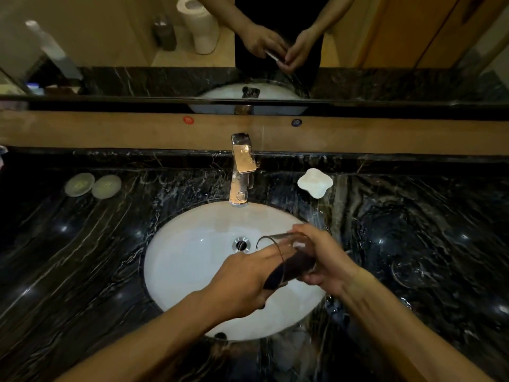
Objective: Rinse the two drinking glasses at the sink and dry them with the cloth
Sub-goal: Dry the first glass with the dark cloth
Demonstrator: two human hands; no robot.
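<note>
Over the white basin (192, 257) in the lower centre of the frame, my right hand (327, 260) grips a clear drinking glass (286, 255) tipped on its side, mouth turned toward the left, fingers curled round its base end. My left hand (248, 279) holds a dark cloth (278, 274) and pushes it in at the mouth of the glass, so the fabric shows dark through the wall. Both forearms reach in from the bottom edge. At centre right of the frame, a second clear glass (413, 271) stands on the black marbled tabletop (82, 257), just beside the basin and hard to make out against the stone. The drain (241, 244) sits in the basin just beyond my hands. Farther back, a chrome tap (242, 172) rises at the basin's rim, with a white soap dish (315, 182) to its right and two pale round discs (93, 184) at the left. Along the top of the frame, a mirror (110, 37) reflects both hands working the glass.
</note>
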